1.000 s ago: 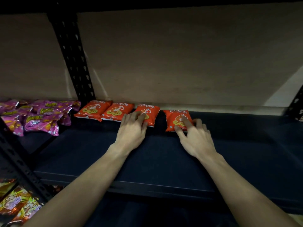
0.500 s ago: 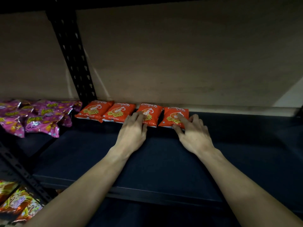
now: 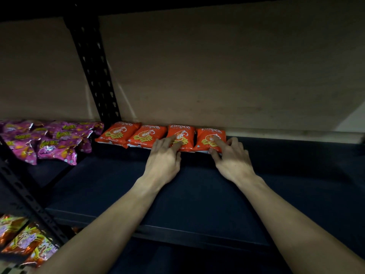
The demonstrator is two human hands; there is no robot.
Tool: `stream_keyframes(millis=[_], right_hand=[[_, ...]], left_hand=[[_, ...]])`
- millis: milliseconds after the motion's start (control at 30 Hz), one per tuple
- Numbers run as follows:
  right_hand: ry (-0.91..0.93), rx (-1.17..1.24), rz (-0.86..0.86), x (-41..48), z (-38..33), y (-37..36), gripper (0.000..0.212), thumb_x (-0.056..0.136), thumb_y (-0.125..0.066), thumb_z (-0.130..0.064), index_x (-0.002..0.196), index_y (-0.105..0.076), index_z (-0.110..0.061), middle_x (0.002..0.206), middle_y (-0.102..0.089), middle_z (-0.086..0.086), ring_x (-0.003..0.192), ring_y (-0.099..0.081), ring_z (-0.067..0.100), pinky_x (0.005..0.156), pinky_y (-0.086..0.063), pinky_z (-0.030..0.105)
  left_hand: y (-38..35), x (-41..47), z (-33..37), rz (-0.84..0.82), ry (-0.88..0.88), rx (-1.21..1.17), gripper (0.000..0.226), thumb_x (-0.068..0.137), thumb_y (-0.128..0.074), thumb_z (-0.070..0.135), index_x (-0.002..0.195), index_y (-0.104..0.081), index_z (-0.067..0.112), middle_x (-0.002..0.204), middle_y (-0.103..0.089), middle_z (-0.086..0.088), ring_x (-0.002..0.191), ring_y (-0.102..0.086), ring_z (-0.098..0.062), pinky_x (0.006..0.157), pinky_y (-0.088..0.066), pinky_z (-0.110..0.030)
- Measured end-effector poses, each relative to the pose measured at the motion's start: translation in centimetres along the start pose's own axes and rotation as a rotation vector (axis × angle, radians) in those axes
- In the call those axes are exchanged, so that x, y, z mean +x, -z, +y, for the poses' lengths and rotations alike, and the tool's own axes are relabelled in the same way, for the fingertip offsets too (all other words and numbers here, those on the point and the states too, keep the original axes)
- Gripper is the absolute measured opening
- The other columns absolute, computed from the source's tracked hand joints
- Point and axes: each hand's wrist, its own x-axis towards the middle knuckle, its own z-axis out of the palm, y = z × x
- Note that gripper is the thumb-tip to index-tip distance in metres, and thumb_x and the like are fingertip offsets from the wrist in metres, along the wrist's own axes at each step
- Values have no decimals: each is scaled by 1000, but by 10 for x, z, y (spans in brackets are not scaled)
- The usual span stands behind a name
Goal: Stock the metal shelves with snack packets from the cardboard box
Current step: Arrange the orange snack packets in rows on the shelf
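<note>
Four orange snack packets (image 3: 147, 135), shrimp logo on each, are laid flat in a row, faces up, edges pretty much touching, tucked right along the back of the dark metal shelf (image 3: 197, 194).

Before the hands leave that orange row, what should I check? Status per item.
1. Four orange packets in one row along the back of the shelf: ok.
2. Third packet and fourth packet side by side, not overlapping: ok.
3. Left hand rests flat on third packet, not gripping: ok.
4. Right hand fingertip presses fourth packet, not gripping: ok.
5. Bare shelf to the row's right: ok.
6. Cardboard box in reach: cannot tell, out of view.
</note>
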Motion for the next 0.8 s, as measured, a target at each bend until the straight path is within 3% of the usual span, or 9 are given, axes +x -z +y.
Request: stream_keyframes(millis=[167,367,500,800], right_hand=[[2,3,2,5,1,-1,50,102,-42,-46,150,-36,-32,135,-40,11,124,-40,30,102,-36,43],[19,42,12,7,-2,-2,50,102,-45,-44,149,-36,-29,140,-37,11,127,-38,30,103,-39,44],[26,126,-6,10,-5,-2,52,102,-48,-40,151,-34,-27,146,-34,11,132,-36,30,102,-44,46],[37,199,-28,7,-3,-1,59,101,-52,-38,154,-26,-29,145,-42,5,131,-39,26,102,-44,44]], left_hand=[[0,1,0,-19,21,-13,41,92,-59,14,133,-58,9,146,-48,-12,136,-42,-32,119,-19,-47],[1,2,-1,-35,19,-7,45,89,-60,14,133,-55,7,142,-52,-13,135,-43,-33,115,-28,-53],[1,1,-1,-33,39,-2,45,89,-59,13,134,-54,7,142,-52,-13,137,-40,-33,119,-22,-51],[4,1,0,-2,67,-51,46,83,-62,3,129,-56,2,128,-60,-17,127,-48,-39,109,-36,-56]])
